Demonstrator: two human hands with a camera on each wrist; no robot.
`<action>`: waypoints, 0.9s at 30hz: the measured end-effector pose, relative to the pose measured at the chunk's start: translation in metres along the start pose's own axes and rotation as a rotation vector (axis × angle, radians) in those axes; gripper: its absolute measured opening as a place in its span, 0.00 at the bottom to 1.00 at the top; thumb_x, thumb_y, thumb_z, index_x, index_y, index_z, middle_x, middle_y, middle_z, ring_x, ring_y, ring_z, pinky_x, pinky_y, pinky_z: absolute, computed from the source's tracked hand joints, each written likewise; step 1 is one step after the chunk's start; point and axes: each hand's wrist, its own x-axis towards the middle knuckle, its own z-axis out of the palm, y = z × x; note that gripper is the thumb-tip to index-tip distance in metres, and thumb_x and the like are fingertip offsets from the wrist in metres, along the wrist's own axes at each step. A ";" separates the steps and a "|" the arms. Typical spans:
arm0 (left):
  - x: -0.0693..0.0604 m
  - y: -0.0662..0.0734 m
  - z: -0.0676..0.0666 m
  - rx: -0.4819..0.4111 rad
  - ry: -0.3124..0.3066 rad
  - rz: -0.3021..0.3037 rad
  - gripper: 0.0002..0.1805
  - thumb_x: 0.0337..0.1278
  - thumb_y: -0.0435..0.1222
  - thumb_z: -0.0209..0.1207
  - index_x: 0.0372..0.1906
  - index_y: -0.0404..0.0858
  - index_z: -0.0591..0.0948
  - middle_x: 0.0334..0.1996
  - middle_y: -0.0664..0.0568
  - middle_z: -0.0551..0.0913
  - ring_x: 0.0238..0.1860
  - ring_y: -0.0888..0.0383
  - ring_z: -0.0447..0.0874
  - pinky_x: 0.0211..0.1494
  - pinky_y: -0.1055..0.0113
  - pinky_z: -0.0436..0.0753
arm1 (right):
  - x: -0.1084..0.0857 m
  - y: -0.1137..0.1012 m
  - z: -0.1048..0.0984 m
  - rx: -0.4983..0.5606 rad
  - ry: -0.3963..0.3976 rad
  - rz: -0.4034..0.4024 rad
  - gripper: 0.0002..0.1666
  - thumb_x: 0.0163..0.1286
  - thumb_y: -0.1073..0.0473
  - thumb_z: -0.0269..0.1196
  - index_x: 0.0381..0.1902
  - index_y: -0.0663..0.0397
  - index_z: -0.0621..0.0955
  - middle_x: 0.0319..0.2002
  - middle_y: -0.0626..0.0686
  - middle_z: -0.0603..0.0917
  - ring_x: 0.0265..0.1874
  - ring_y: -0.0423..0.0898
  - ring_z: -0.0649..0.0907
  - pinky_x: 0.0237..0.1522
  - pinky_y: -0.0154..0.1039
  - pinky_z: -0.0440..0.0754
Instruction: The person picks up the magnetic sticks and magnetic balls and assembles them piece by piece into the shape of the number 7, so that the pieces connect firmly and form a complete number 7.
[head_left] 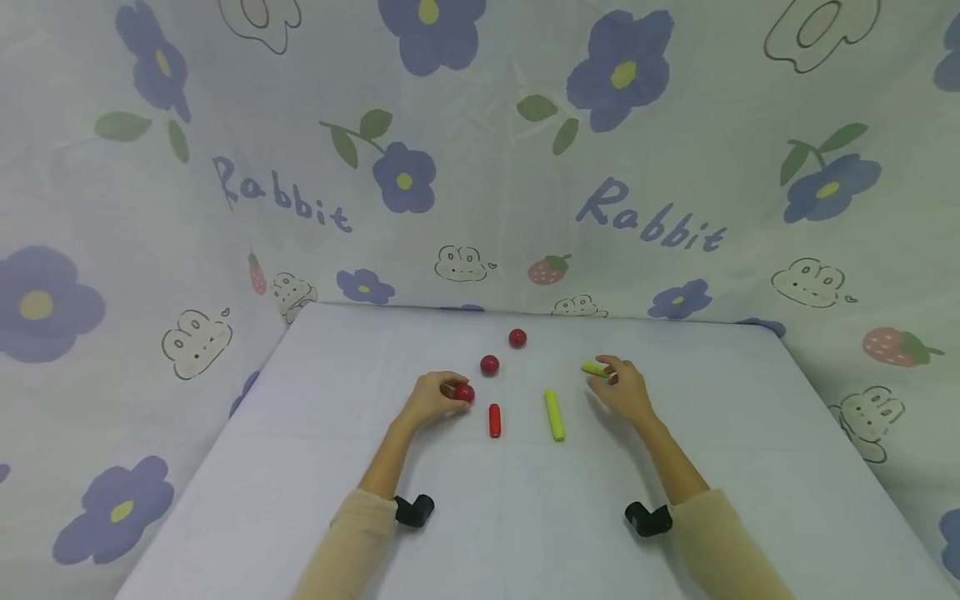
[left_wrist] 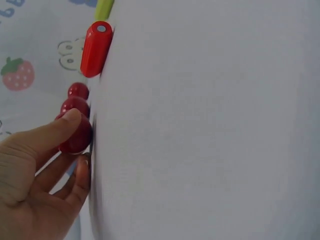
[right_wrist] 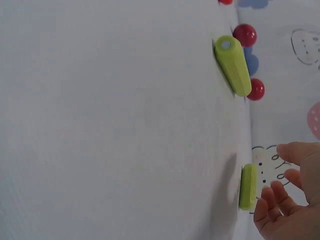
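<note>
In the head view my left hand (head_left: 432, 397) holds a dark red ball (head_left: 465, 393) between thumb and fingers, low over the white table. The left wrist view shows the thumb (left_wrist: 71, 116) on this ball. Just right of it lies a short red stick (head_left: 495, 421) with a grey round dot on its end. My right hand (head_left: 626, 392) hovers by a short yellow-green stick (head_left: 594, 367), thumb and fingers spread apart. In the right wrist view that stick (right_wrist: 247, 186) lies on the table, with a gap between it and the fingers. A longer yellow-green stick (head_left: 555, 415) lies between the hands.
Two more red balls, one nearer (head_left: 490, 365) and one farther back (head_left: 517, 337), sit on the table (head_left: 337, 533) beyond the sticks. A printed cloth (head_left: 480, 217) with flowers and rabbits hangs behind and along both sides. A black wrist device (head_left: 414, 511) shows at each sleeve.
</note>
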 end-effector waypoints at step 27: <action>-0.003 -0.006 0.011 -0.098 0.092 0.018 0.20 0.35 0.31 0.74 0.41 0.32 0.84 0.30 0.48 0.84 0.29 0.60 0.77 0.35 0.70 0.77 | -0.034 -0.041 0.040 0.047 -0.114 0.114 0.22 0.57 0.57 0.68 0.44 0.67 0.80 0.29 0.55 0.83 0.30 0.49 0.82 0.32 0.41 0.80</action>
